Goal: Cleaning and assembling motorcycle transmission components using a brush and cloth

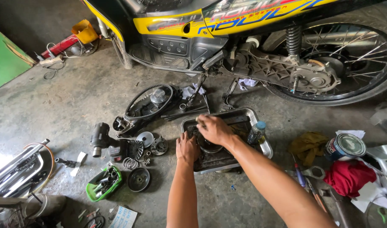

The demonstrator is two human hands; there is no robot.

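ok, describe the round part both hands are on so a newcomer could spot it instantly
Start at the yellow motorcycle, then drop to the shallow metal tray on the concrete floor below its engine. Inside it, between the left hand and right hand, sits a dark, greasy round part. Unlike the loose discs on the floor to the left, it lies in the tray, beside a small plastic bottle.

Round tin (345, 146) at 3 o'clock, printed wrapper in blue, white and red, lid up | small clear bottle (256, 132), blue cap, right of the tray | white printed card (121, 217) with blue marks flat on floor at 7 o'clock | yellow carton (85, 32) at 10 o'clock
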